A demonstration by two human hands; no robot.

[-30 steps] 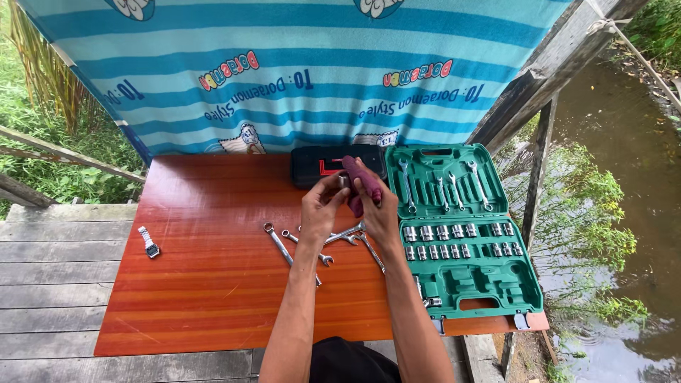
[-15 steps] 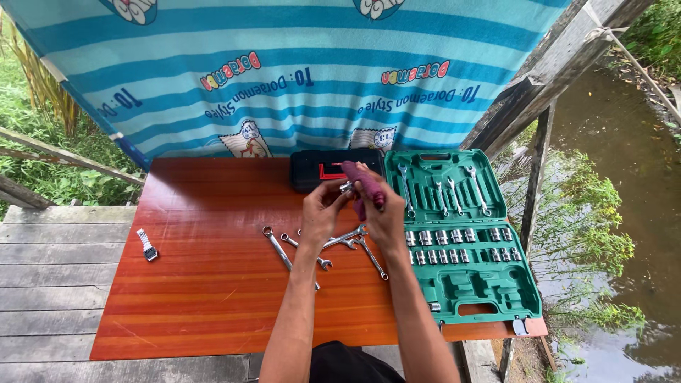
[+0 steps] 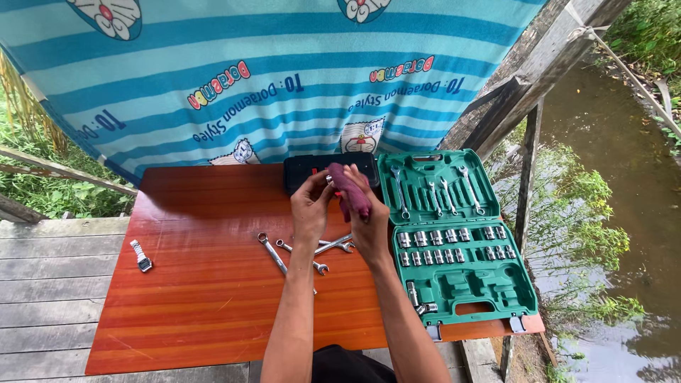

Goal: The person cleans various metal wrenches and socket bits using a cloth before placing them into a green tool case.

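Two forearms reach up from the bottom edge over the orange-brown desk (image 3: 198,298). Several loose wrenches (image 3: 305,250) lie on the wood just under the wrists. Above them, the left hand (image 3: 311,207) pinches a small metal piece, mostly hidden, while the right hand (image 3: 370,221) is closed around a crumpled maroon cloth (image 3: 349,190), soft and folded over itself, pressed against that piece. Right of the hands sits an open green tool case (image 3: 454,241); behind them, a black case (image 3: 301,170).
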